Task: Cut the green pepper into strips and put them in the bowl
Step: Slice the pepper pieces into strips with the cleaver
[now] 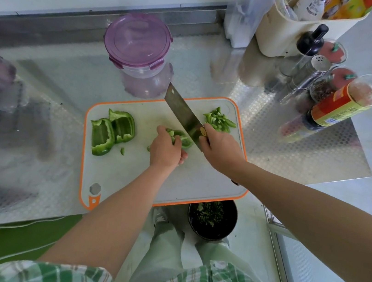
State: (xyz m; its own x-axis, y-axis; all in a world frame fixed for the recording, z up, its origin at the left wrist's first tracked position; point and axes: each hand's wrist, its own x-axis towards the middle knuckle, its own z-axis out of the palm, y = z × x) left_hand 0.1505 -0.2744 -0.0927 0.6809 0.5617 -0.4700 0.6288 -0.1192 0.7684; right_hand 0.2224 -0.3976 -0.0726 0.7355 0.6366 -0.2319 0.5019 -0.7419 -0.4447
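Our left hand (165, 148) curled its fingers over a piece of green pepper (184, 141) and pinned it to the cutting board (126, 180). Just right of that hand, our right hand (221, 146) gripped the handle of the cleaver (183, 114). Its blade slanted up and away to the left, with its lower edge at the right side of the pinned piece. Just beyond the right hand lay a small pile of cut strips (219, 121). Well left of the left hand, two larger pepper sections (102, 136) lay touching, insides up, and a tiny scrap (122, 151) lay between them and the hand. The dark bowl (210, 236) sat nearer us than the right hand, its far rim hidden by the board's edge, with chopped greens inside.
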